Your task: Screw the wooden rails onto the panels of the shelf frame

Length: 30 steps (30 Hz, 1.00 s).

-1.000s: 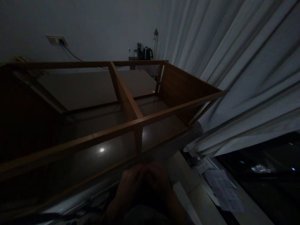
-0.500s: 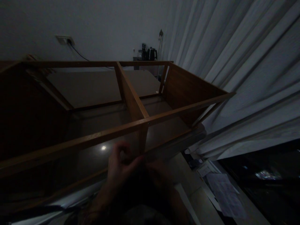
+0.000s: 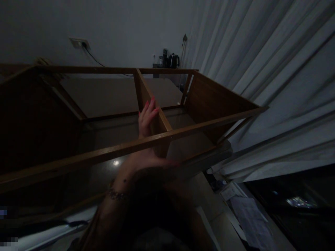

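A wooden frame [image 3: 112, 150] with open bays lies across the view, split by an upright divider panel [image 3: 146, 92]. My left hand [image 3: 145, 125] reaches under the front rail into the left bay. Its fingers, with red nails, are stretched and apart along the left face of the divider; it holds nothing. The front rail hides part of this hand, and a bracelet [image 3: 116, 192] circles the wrist. My right hand [image 3: 178, 190] is low, near the foot of the divider below the front rail. Darkness and blur hide its fingers.
Long pale curtains [image 3: 293, 90] hang at the right. Papers [image 3: 251, 218] lie at the lower right. A black kettle [image 3: 173, 60] stands behind the frame, near the back wall. A plugged-in cable [image 3: 92, 62] runs down from the wall socket [image 3: 75, 42].
My left hand has moved forward and up from below the front rail, and its curled fingers have straightened against the divider. The view has shifted slightly. My right hand stays low.
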Tool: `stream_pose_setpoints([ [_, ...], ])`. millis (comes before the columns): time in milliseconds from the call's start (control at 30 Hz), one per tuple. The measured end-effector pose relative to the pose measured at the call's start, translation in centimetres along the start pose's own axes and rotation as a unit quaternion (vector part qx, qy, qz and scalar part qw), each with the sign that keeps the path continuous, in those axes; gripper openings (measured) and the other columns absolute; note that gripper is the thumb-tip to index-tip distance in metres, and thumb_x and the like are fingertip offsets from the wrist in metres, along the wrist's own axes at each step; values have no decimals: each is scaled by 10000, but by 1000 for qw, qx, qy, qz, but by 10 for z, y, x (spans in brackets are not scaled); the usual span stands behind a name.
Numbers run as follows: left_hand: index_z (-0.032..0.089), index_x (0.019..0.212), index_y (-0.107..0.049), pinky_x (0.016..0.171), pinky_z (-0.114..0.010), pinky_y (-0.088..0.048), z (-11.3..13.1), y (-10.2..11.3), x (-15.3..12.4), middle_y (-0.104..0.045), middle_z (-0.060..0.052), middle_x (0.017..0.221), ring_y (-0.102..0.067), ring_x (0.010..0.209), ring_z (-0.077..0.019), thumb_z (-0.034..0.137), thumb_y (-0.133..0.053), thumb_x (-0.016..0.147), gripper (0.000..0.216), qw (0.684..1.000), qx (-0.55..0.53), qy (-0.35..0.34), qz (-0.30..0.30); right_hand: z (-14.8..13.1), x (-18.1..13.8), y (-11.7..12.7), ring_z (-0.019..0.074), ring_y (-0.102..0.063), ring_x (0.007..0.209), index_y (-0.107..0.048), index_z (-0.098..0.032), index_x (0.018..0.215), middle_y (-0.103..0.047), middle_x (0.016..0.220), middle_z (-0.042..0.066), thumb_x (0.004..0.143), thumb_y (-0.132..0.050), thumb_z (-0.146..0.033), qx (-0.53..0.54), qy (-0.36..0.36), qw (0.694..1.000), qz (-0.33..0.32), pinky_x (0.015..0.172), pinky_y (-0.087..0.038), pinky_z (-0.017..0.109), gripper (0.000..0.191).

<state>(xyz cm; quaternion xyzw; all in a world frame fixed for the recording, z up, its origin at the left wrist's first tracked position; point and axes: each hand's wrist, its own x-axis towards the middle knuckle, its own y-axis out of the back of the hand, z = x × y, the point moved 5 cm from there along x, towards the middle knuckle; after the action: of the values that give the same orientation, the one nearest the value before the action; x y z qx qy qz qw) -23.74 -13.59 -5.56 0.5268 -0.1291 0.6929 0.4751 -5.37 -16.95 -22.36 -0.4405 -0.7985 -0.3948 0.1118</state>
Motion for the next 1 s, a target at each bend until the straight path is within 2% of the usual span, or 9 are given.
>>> stream_pose_setpoints([
  [167,223,1485,-254,1197,-696,-128,-1,-1,12,-322,-166,1486,-235,1438,-448,791,-748,523,1221,997,26,-65,25,2,-1,0,185,-691,877,-659,-293,1201,-727,957,46,923,-537,-132,-11,24,1000,-4,779,-594,289,343],
  [267,237,1422,-360,1227,-635,-157,-2,-2,18,-368,-143,1398,-289,1405,-395,767,-687,638,1001,996,44,-79,13,4,-2,0,182,-697,880,-650,-307,1222,-733,980,42,932,-520,-141,-22,39,999,-8,781,-598,287,359],
  [400,263,1284,-469,1225,-621,-174,-1,-4,21,-462,-114,1255,-385,1310,-334,717,-596,747,714,992,35,-103,69,9,-6,0,180,-700,888,-642,-331,1235,-732,1004,40,950,-485,-154,-45,51,998,-4,768,-597,289,369],
  [533,255,1237,-485,1233,-602,-161,-3,-10,21,-474,-107,1180,-411,1264,-317,732,-541,763,675,990,23,-98,98,16,-4,3,186,-687,849,-667,-342,1167,-726,980,38,947,-545,-215,-70,55,996,0,738,-577,310,282],
  [633,269,1233,-485,1240,-599,-139,-5,-11,19,-475,-94,1154,-438,1224,-310,725,-559,747,671,989,21,-95,114,20,1,7,179,-652,767,-701,-317,1029,-712,854,31,938,-597,-271,-86,49,995,6,715,-542,322,146],
  [700,269,1229,-492,1237,-604,-140,-8,-12,18,-482,-94,1156,-441,1212,-314,714,-572,739,667,988,21,-90,120,19,6,8,174,-620,726,-705,-291,912,-684,763,25,928,-623,-305,-95,38,995,12,720,-515,328,85],
  [833,267,1214,-511,1232,-604,-145,-9,-13,17,-495,-94,1162,-448,1216,-326,739,-572,723,684,987,11,-90,133,9,9,6,169,-582,715,-646,-242,737,-622,668,21,962,-562,-335,-104,5,994,31,735,-472,318,257],
  [933,287,1212,-515,1227,-608,-160,-8,-13,17,-504,-83,1166,-447,1233,-329,747,-580,717,679,987,5,-79,141,0,6,1,156,-579,683,-610,-216,731,-616,661,23,1016,-434,-333,-100,-35,993,56,674,-459,282,355],
  [1000,301,1209,-516,1215,-619,-190,-6,-12,17,-510,-79,1175,-429,1265,-338,761,-573,722,673,989,-1,-63,137,0,2,-3,140,-597,647,-611,-206,755,-641,681,22,1026,-405,-368,-64,-106,990,67,606,-451,250,377],
])
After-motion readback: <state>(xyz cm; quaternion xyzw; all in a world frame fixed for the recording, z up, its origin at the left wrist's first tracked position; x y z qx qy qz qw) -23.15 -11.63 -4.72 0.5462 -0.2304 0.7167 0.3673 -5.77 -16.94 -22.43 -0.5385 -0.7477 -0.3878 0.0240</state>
